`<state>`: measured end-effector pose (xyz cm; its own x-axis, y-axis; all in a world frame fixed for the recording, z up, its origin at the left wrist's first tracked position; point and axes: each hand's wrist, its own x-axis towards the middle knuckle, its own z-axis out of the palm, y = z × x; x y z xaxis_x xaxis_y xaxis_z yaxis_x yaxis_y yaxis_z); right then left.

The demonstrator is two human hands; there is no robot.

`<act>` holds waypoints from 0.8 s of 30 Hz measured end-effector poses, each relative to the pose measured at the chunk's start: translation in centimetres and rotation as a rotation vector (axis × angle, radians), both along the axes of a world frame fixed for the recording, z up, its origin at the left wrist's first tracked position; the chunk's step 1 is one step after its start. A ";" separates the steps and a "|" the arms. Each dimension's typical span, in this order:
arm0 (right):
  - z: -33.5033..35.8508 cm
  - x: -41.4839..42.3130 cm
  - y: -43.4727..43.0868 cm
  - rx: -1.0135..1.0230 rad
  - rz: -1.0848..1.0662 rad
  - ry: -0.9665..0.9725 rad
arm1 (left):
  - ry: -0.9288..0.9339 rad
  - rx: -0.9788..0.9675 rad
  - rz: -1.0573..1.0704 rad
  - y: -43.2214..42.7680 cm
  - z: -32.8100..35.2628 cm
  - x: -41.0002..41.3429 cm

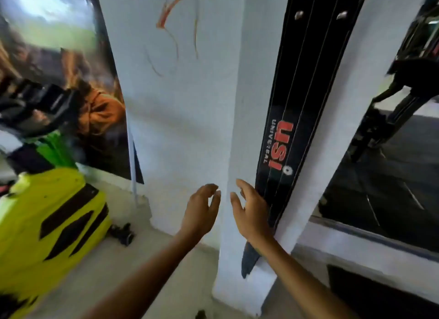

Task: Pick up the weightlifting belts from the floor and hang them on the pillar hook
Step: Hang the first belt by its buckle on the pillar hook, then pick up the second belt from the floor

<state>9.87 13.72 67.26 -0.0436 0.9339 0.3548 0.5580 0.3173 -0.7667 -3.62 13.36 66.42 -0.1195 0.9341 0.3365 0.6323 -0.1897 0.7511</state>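
Observation:
A long black weightlifting belt (306, 93) with red "usi" lettering and metal studs hangs straight down the face of the white pillar (240, 105). Its top and the hook lie above the frame. My right hand (251, 212) is spread open with the fingers apart, its far edge against the lower left side of the belt. My left hand (202, 212) hovers just to the left, in front of the pillar's corner, fingers loosely curled and holding nothing. The belt's tapered end (249, 259) shows below my right wrist.
A bright yellow-green machine housing (47, 214) stands on the floor at the left, with a black part above it and a poster (90, 109) on the wall behind. Black gym equipment (408, 86) and dark flooring sit at the right. A small dark object (123, 233) lies on the floor.

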 end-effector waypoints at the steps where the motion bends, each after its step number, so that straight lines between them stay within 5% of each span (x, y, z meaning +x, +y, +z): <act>1: -3.0 -0.8 -0.4 -0.098 -0.010 0.022 | -0.028 -0.081 0.012 -0.5 -3.0 -0.3; 8: -21.4 -4.7 -1.6 -0.592 0.003 -0.050 | -0.246 -0.581 0.130 -2.8 -20.1 -3.3; 24: -69.4 -8.5 -8.5 -1.243 0.080 -0.331 | -0.418 -1.225 0.305 -13.4 -68.5 -8.4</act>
